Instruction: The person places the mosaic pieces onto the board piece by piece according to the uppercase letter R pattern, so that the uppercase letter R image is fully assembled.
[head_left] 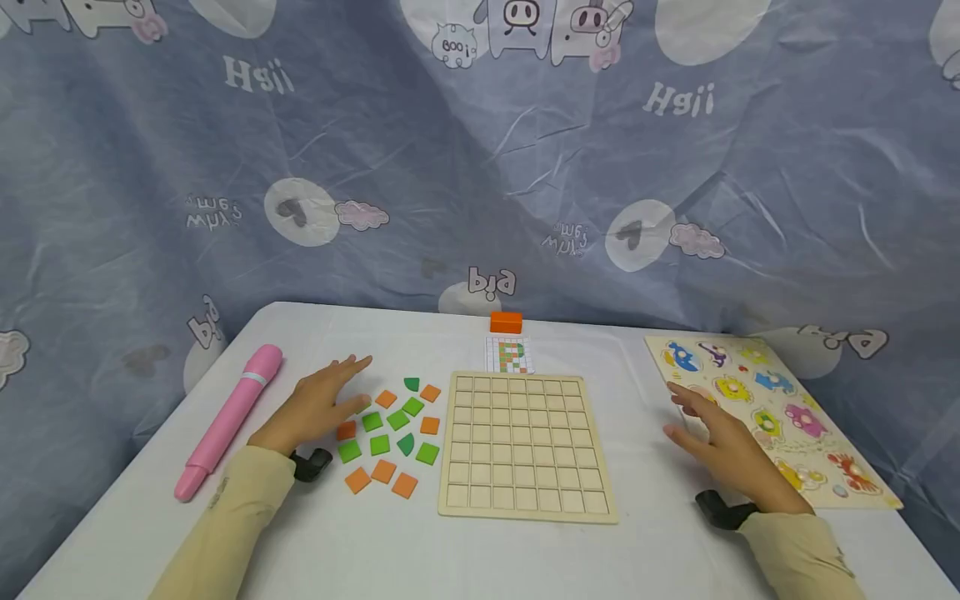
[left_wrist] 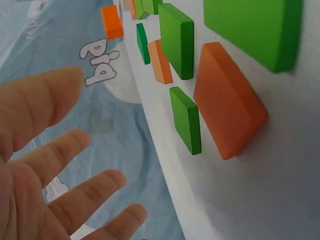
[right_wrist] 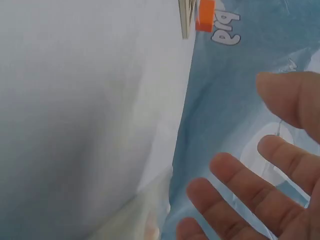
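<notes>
My left hand [head_left: 317, 403] hovers at the left edge of a scatter of small tiles, fingers extended and holding nothing. Among the tiles are green squares [head_left: 380, 445], orange squares [head_left: 405, 485] and dark green quarter-round pieces [head_left: 406, 444]. In the left wrist view an orange tile [left_wrist: 227, 102] and a green tile [left_wrist: 185, 121] lie close by the spread fingers. To the right of the tiles lies a wooden grid board [head_left: 523, 446] with bare square cells. My right hand [head_left: 726, 446], fingers loosely extended, is above the near-left side of a sticker-like picture board [head_left: 772, 417] and holds nothing.
A printed pattern card [head_left: 509, 355] lies behind the grid board, with an orange block [head_left: 506, 322] behind it. At the left a pink stick-shaped object [head_left: 229, 422] lies slantwise on the white table [head_left: 360, 550]. A printed blue-grey cloth [head_left: 480, 167] hangs behind.
</notes>
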